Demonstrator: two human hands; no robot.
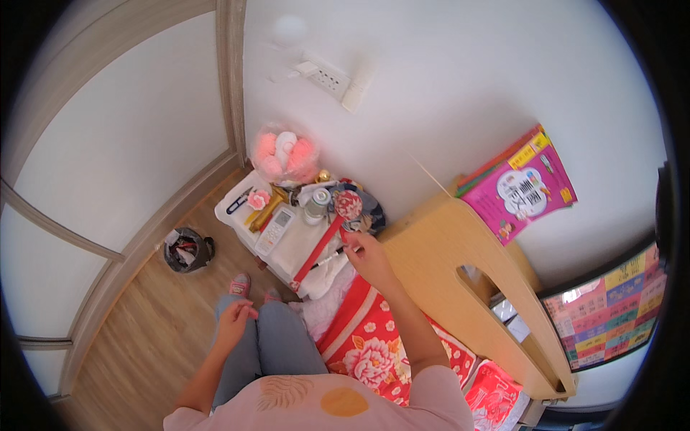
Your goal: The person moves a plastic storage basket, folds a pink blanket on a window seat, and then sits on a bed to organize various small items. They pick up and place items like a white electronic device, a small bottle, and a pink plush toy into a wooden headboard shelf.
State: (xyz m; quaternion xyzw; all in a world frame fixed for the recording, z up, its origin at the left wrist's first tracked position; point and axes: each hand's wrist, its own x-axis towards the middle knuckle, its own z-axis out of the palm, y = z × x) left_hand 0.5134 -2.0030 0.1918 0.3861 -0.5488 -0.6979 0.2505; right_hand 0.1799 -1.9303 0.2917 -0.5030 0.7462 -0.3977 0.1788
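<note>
Pen (329, 257): blk/wht, at table's near R side, just R of red strap (316, 253); far end by R fingertips.
R hand (366, 260): fingers bent at pen's end, can't tell if gripping.
L hand (231, 323): near L, above the legs (277, 337), loosely bent, released, nothing seen in it.
Table (293, 248): white top; remote (276, 231) L of strap, jar (317, 206) farther.
Far end: clear bag (286, 154) w/ pink items.
Near R: red floral cloth (370, 355).
Floor L: bin (204, 253).

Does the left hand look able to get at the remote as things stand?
Probably yes: the remote lies uncovered, and nothing appears to stand between it and the left hand; the jar stands right of the remote.
</note>
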